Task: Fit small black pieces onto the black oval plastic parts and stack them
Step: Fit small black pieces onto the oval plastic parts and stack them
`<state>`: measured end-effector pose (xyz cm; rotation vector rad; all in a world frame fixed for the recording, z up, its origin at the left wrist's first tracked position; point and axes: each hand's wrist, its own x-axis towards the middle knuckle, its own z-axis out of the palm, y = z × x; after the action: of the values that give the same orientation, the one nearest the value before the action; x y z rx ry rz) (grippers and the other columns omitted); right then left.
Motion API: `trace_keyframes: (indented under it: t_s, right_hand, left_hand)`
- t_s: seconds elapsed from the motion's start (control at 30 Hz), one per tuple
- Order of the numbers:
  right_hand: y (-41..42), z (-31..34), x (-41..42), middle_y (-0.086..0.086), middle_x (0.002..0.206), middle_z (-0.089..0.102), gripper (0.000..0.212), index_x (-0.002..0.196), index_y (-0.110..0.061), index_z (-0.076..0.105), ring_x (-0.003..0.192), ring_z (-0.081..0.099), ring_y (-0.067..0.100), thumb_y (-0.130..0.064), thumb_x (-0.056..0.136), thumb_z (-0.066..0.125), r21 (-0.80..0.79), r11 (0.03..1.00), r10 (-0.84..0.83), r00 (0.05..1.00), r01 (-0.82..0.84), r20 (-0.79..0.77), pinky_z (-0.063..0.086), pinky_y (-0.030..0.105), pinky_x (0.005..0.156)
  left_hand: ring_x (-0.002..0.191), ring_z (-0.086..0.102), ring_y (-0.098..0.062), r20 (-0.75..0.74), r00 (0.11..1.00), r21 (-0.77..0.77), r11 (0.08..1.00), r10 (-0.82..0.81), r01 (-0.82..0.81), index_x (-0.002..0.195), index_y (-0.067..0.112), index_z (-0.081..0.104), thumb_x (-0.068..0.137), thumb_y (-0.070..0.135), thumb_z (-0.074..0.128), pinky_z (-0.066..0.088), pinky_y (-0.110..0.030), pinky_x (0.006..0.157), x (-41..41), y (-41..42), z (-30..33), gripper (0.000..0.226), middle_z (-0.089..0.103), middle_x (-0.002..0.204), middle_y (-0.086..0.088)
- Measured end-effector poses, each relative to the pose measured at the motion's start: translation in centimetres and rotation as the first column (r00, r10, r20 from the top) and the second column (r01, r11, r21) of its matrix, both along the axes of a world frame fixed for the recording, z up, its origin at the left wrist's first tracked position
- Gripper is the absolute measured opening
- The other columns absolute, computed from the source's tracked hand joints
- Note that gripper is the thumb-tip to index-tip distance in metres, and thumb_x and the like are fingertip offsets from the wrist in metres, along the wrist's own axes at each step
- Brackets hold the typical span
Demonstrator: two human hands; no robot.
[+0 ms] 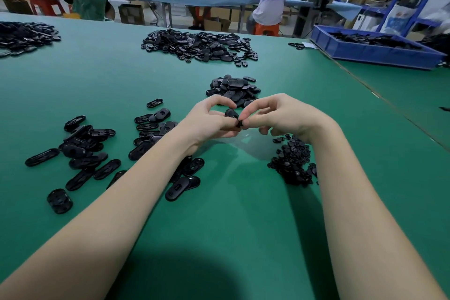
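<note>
Between both hands: oval part point(231, 113), pinched by L hand point(209, 120) & R hand point(280, 114).

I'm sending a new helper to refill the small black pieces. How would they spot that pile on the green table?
Start from the green table and find the person's right hand. The pile of small black pieces lies just below that wrist, on the near right. Unlike the long oval parts scattered on the left, these are tiny, knobbly and packed into one dense heap.
</note>
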<state>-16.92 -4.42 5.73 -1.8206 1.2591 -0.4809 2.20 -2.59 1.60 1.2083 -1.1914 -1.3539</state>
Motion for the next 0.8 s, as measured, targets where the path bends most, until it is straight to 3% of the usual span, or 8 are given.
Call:
trace_keyframes:
  t_s: [0.17, 0.33, 0.47, 0.57, 0.67, 0.8]
  right_hand:
    - [-0.3, -0.7, 0.3, -0.004, 0.075, 0.069, 0.009, 0.079, -0.025, 0.078, 0.06, 0.052, 0.008, -0.019, 0.085, 0.079, -0.019, 0.991, -0.134, 0.991, 0.133, -0.004, 0.039, 0.019, 0.051]
    - [-0.5, -1.0, 0.1, 0.006, 0.079, 0.062, 0.012, 0.072, -0.026, 0.079, 0.066, 0.049, 0.014, -0.02, 0.081, 0.082, -0.015, 0.966, -0.257, 0.966, 0.258, 0.02, 0.035, 0.024, 0.053]
    - [-0.6, -1.1, 0.1, 0.0, 0.076, 0.063, 0.01, 0.076, -0.027, 0.077, 0.052, 0.05, 0.005, -0.02, 0.083, 0.081, -0.024, 0.964, -0.262, 0.965, 0.263, 0.029, 0.036, 0.018, 0.048]
    - [-0.6, -1.1, 0.1, 0.0, 0.071, 0.061, 0.007, 0.078, -0.028, 0.077, 0.06, 0.049, 0.012, -0.023, 0.081, 0.081, -0.034, 0.962, -0.269, 0.963, 0.27, 0.016, 0.037, 0.02, 0.05]
    - [-0.7, -1.1, 0.2, 0.001, 0.071, 0.062, 0.005, 0.077, -0.028, 0.078, 0.066, 0.047, 0.016, -0.023, 0.078, 0.08, -0.038, 0.96, -0.277, 0.96, 0.278, 0.028, 0.036, 0.023, 0.053]
    - [-0.7, -1.1, 0.2, 0.0, 0.077, 0.067, 0.006, 0.077, -0.027, 0.078, 0.057, 0.048, 0.011, -0.022, 0.079, 0.078, -0.048, 0.957, -0.284, 0.958, 0.286, 0.047, 0.036, 0.021, 0.051]
  left_hand:
    - [0.081, 0.076, -0.02, 0.019, 1.0, -0.044, 0.999, 0.004, -0.003, 0.101, 0.009, 0.07, 0.092, -0.003, 0.064, 0.06, -0.023, 0.068, -0.4, 0.2, 0.2, 0.016, 0.074, 0.093, -0.016]
    - [0.088, 0.077, -0.023, 0.033, 0.999, -0.04, 0.999, -0.011, 0.012, 0.107, 0.006, 0.071, 0.098, 0.004, 0.061, 0.062, -0.026, 0.074, -0.4, 0.2, 0.2, 0.014, 0.076, 0.101, -0.017]
    - [0.091, 0.076, -0.026, -0.032, 0.999, -0.028, 0.999, -0.017, 0.016, 0.11, 0.002, 0.071, 0.097, 0.001, 0.061, 0.06, -0.021, 0.079, -0.5, 0.1, 0.2, 0.016, 0.076, 0.098, -0.019]
    - [0.091, 0.076, -0.026, -0.121, 0.992, -0.012, 0.999, -0.036, 0.035, 0.106, 0.002, 0.072, 0.096, -0.001, 0.062, 0.059, -0.02, 0.08, -0.4, 0.2, 0.2, 0.015, 0.077, 0.099, -0.017]
    - [0.087, 0.076, -0.022, -0.092, 0.994, -0.026, 0.998, -0.053, 0.051, 0.106, 0.006, 0.073, 0.096, 0.003, 0.064, 0.059, -0.02, 0.075, -0.4, 0.3, 0.4, 0.013, 0.077, 0.098, -0.018]
    - [0.086, 0.076, -0.022, -0.103, 0.994, -0.02, 0.999, -0.039, 0.038, 0.108, 0.002, 0.07, 0.094, 0.004, 0.067, 0.06, -0.021, 0.075, -0.5, 0.2, 0.4, 0.014, 0.076, 0.099, -0.021]
